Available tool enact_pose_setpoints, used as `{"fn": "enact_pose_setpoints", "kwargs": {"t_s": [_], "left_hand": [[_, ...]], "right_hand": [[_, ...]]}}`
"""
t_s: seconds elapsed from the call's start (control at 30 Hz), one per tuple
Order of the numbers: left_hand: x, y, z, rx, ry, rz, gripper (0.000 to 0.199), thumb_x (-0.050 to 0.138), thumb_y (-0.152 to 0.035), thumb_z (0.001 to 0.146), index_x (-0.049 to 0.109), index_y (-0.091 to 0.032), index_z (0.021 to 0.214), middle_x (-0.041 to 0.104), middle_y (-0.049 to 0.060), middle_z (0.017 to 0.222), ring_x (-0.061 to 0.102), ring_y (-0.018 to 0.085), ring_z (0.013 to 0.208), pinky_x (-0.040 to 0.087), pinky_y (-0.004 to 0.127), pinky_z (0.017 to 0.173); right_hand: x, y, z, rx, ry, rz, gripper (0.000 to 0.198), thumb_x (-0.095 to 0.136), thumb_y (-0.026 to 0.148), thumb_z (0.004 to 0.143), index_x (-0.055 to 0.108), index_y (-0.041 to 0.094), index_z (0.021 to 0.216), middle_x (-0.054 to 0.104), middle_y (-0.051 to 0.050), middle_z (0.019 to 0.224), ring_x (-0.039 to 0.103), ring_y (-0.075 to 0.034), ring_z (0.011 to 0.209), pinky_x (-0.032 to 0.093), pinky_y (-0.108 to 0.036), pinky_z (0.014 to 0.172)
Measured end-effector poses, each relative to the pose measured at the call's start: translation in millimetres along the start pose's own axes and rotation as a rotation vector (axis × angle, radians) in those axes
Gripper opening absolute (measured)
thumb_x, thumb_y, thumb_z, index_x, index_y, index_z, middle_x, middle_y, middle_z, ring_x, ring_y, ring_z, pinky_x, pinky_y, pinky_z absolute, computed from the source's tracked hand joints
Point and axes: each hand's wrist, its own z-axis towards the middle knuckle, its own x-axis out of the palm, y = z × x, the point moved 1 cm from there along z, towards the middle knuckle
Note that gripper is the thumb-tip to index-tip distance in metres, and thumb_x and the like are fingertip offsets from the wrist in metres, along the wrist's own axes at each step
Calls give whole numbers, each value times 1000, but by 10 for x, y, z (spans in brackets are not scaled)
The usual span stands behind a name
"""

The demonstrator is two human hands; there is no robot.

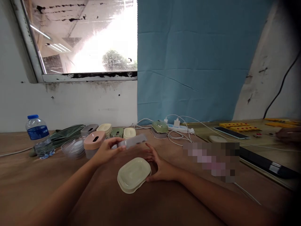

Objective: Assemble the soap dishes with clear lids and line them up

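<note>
The translucent piece (134,141) was pinched in the left hand (109,150); the tray (134,173) was bordered by the spread right hand (162,166).

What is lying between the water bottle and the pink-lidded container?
In the head view, clear plastic bowls lie between them, with dark green fabric behind.

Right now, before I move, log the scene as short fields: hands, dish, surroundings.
Left hand: holding translucent piece
Right hand: open, curved at right edge of dish; contact unclear
Dish: cream, flat on table
Beyond left hand: pink-topped box
Back: green-topped box, power strip
Far left: bottle, blue cap
Far right: phone, another person's hand
</note>
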Motion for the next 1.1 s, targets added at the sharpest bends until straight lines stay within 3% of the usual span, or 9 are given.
{"fn": "enact_pose_setpoints", "kwargs": {"t_s": [0.17,0.27,0.4,0.63,1.1], "left_hand": [[-146,153,778,-91,-217,445,37,58,-46,66,64,-16,86,66,3,78,58,16,73,42,23,64],[-107,443,1196,-203,-211,701,34,56,-44,66,64,-17,85,67,2,81,59,16,73,40,21,61],[13,793,1488,-273,-160,814,26,58,-38,63,65,-18,79,67,6,82,60,19,77,40,22,62],[98,1031,1519,-384,-91,940,25,56,-32,64,65,-16,81,66,13,89,60,26,83,42,27,64],[103,1072,1430,-467,9,993,27,59,-25,62,64,-16,87,65,13,97,60,25,86,44,27,65]], "right_hand": [[10,41,-1,-4,22,-32,105,78,32,50,12,24,131,30,-12,129,41,-21,113,33,-37,97],[-4,59,-15,-32,39,-55,94,77,33,51,23,23,128,34,-10,126,39,-21,114,33,-35,97],[-22,60,-34,-59,43,-88,85,77,34,52,32,23,123,37,-7,123,39,-20,113,33,-34,97],[-31,72,-40,-61,38,-185,79,76,34,53,37,24,120,39,-6,118,40,-21,111,33,-36,96],[-19,89,-7,-78,49,-259,75,73,34,56,38,23,121,40,-6,117,39,-20,110,32,-34,95]]}}
